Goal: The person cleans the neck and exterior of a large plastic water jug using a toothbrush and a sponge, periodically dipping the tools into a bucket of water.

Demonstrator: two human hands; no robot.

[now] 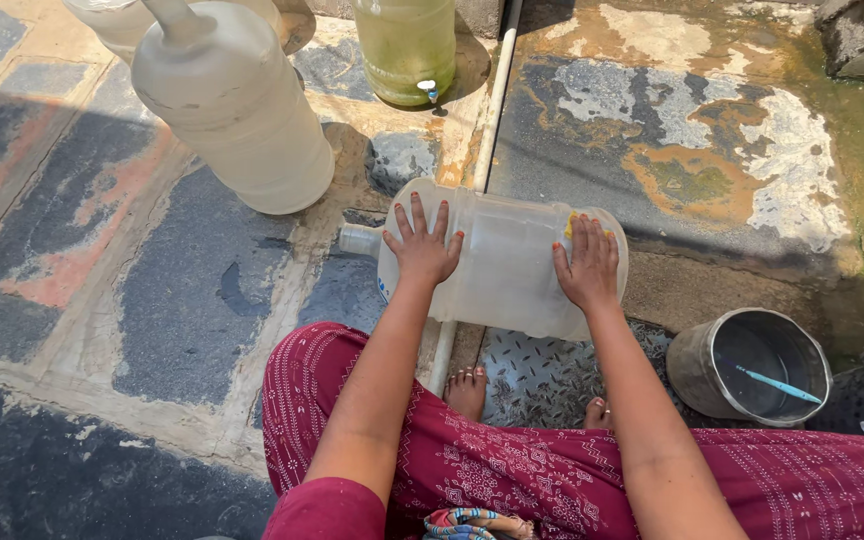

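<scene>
Head view: left hand (420,245) and right hand (586,268) rest apart, palms flat, fingers spread, on the translucent plastic water jug (502,265) lying sideways

Jug (507,265) lies on its side before two upright jugs (237,110) (bucket (752,365) right).

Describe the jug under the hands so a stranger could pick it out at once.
Start at the white pipe running across the stone paving. The translucent water jug lies on its side across it, under the left hand and right hand. The other big jugs stand upright; this one alone lies flat.
</scene>
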